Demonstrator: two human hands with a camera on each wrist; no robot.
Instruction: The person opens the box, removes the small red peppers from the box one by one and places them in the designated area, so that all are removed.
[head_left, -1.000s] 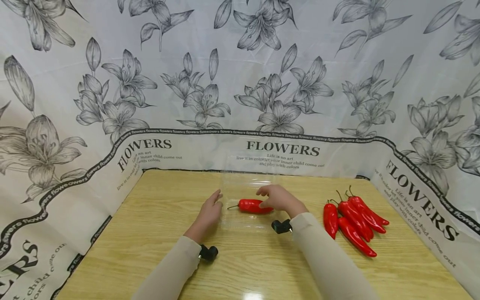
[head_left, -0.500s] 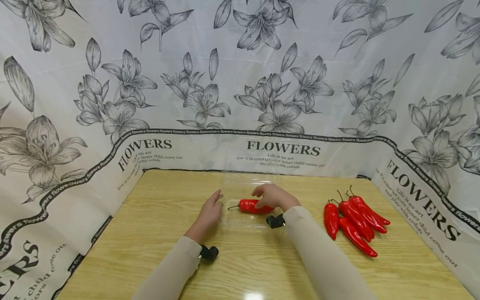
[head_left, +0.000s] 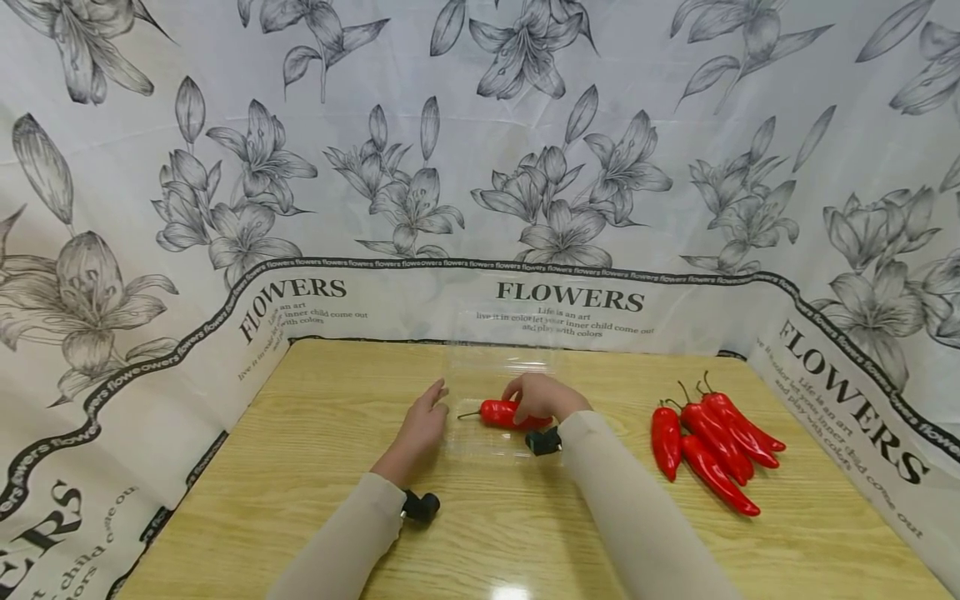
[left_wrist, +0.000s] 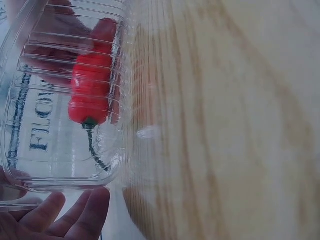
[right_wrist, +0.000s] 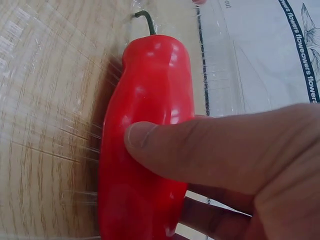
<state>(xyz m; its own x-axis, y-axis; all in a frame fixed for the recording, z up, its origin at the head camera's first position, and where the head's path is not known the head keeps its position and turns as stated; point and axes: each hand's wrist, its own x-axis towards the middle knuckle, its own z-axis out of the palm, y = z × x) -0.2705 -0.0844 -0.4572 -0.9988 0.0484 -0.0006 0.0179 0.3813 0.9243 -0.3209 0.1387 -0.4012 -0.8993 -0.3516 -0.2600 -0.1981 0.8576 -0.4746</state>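
A red chili pepper [head_left: 495, 413] with a green stem lies inside a clear plastic clamshell box [head_left: 480, 451], its stem pointing left. My right hand [head_left: 542, 395] grips the pepper's body. In the right wrist view the thumb presses the near side of the red pepper [right_wrist: 150, 85], and the other fingers are partly hidden behind it. My left hand [head_left: 420, 423] rests with extended fingers against the box's left end. In the left wrist view its fingertips [left_wrist: 92, 210] touch the end wall of the clear box [left_wrist: 65, 184].
Several more red peppers [head_left: 712, 442] lie in a cluster on the wooden table [head_left: 300, 467], to the right. The box's transparent lid [head_left: 502, 333] stands raised at the back. A flower-printed cloth [head_left: 405, 300] encloses the table's back and sides.
My right hand has moved slightly left and down onto the pepper, and its fingers have closed around it. My left hand has stayed at the box's left end.
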